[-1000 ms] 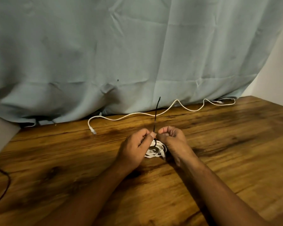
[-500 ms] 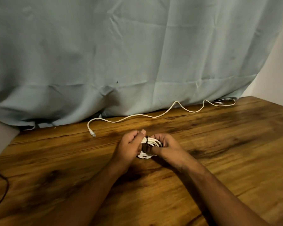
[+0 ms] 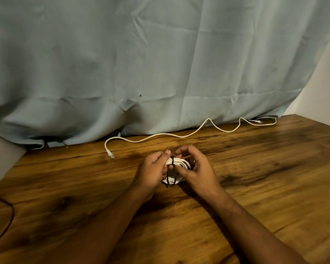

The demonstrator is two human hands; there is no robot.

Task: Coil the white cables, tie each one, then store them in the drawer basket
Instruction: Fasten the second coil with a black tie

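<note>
Pinching a coiled white cable (image 3: 176, 164) from both sides, both hands keep it just above the wooden table (image 3: 274, 178), likely so the loops can't spring apart while the tie gets finished. Left hand (image 3: 152, 173) curls around the coil's left edge, thumb and forefinger pressed together near the top of a black tie (image 3: 172, 169). Right hand (image 3: 195, 166) cups the coil's right side, fingers arched over the far edge, thumb laid across the near loops just beside the tie. Judgement: right hand steadies, left works the tie's end.

Coil look: several thin white loops stacked into a flat oval, mostly hidden between the palms. Black tie crosses the loops on the left-hand side, running far to near, with a loose tail poking out below the coil toward the wrists. Can't tell if it's cinched tight.

Second white cable (image 3: 179, 135) lies uncoiled well beyond the fingertips, snaking along the foot of a pale blue-grey curtain (image 3: 160, 63), one plug end off beyond the left hand, the other end far off to the right-hand side. It is not yet coiled. No drawer basket in view.
</note>
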